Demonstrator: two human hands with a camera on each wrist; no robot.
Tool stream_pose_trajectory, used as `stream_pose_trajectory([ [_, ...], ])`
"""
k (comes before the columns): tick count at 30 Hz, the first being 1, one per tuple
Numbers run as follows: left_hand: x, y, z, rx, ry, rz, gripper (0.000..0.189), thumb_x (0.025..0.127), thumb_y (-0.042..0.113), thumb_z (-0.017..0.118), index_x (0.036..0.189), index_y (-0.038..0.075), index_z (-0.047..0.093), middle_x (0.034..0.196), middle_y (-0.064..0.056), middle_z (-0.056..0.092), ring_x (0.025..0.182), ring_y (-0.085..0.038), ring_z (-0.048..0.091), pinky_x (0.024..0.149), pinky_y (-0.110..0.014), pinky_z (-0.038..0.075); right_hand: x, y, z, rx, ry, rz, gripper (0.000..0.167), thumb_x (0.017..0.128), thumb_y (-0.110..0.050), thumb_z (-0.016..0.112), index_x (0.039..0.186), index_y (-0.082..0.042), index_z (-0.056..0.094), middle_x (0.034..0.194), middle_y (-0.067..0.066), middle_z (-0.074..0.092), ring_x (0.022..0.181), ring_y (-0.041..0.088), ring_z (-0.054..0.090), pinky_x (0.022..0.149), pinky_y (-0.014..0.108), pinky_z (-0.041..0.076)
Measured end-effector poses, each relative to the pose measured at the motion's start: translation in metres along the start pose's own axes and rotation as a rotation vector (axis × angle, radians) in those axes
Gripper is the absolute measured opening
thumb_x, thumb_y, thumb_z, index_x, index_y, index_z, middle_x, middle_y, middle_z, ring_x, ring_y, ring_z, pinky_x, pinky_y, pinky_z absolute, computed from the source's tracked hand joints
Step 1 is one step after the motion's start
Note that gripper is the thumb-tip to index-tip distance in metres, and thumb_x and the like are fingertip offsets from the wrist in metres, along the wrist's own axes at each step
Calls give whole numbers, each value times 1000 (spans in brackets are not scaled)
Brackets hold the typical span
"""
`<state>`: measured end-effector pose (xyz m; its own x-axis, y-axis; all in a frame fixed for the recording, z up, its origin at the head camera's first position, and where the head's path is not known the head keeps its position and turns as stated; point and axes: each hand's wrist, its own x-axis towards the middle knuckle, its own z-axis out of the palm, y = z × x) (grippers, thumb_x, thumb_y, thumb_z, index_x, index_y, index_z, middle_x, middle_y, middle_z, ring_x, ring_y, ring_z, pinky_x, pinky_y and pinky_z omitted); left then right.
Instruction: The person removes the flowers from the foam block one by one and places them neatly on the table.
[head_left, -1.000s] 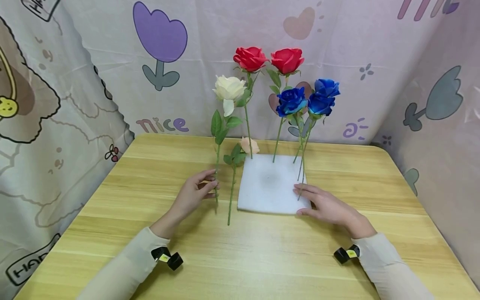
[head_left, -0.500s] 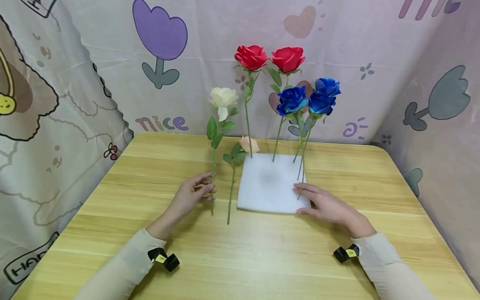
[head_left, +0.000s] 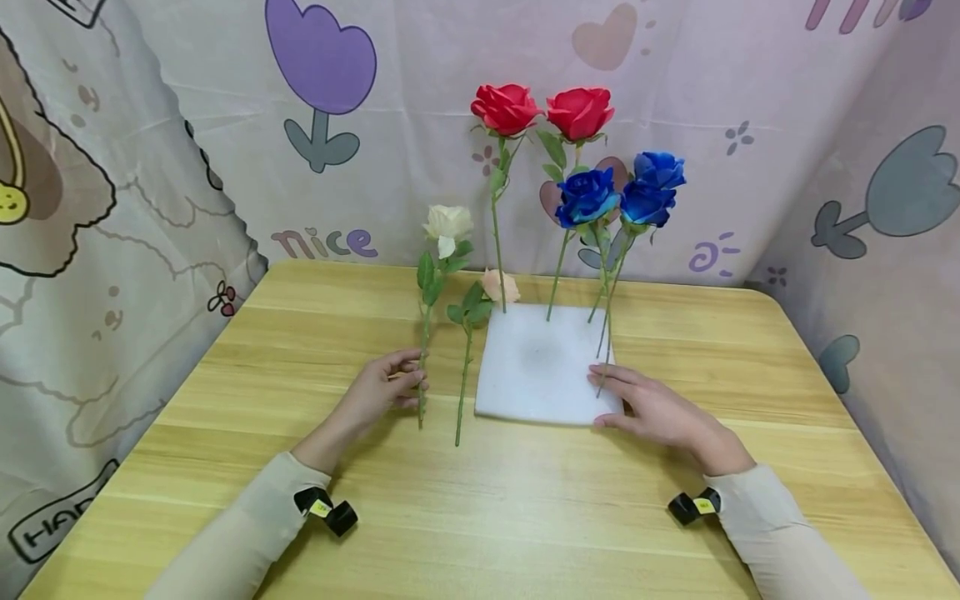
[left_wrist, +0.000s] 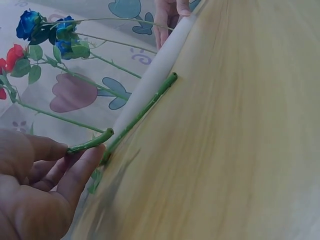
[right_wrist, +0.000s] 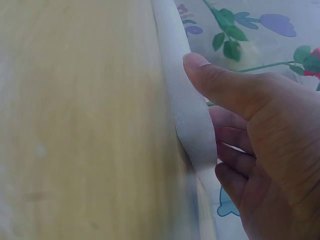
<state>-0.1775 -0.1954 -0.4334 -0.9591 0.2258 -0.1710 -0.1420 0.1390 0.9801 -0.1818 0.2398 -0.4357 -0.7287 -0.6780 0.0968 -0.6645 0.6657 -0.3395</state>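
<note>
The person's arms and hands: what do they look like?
Both sleeves are long, plain and pale beige. Each carries a small, black, blocky device near its end, with a yellow label. The left hand and right hand wear no gloves.

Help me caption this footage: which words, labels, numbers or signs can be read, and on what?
"nice": back cloth.
"HA", next letter partly hidden: left cloth.
Top-left sign, same cloth: cut off, unreadable.
Top-right strokes: cut off, perhaps lettering, unreadable.
Yellow labels on black wrist devices: too small to read.
</note>
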Motion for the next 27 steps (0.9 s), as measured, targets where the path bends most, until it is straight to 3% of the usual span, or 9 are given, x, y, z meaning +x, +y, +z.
stream_pose_trajectory([
  [5,-1,-2,0,-4,-19,-24,48,100,3,54,145,-4,38,119,-20,52,99,-27,63,82,-36,58,0,0,-1,-5,-2,0,71,91,-46,67,142,0,49,152,14,39,138,33,37,111,49,34],
  [14,-6,-5,0,9,-74,-73,51,101,3,53,147,-6,33,116,-19,52,99,-26,62,81,-35,58,-1,0,0,-2,-1,0,72,91,-47,66,142,0,49,152,15,39,138,34,36,111,49,33],
  [27,-9,-5,8,4,-81,-142,48,100,0,52,144,-7,36,110,-19,56,92,-24,63,79,-34,59,-1,-1,0,1,-10,7,72,91,-50,63,142,-1,49,152,14,39,138,33,36,111,49,34],
])
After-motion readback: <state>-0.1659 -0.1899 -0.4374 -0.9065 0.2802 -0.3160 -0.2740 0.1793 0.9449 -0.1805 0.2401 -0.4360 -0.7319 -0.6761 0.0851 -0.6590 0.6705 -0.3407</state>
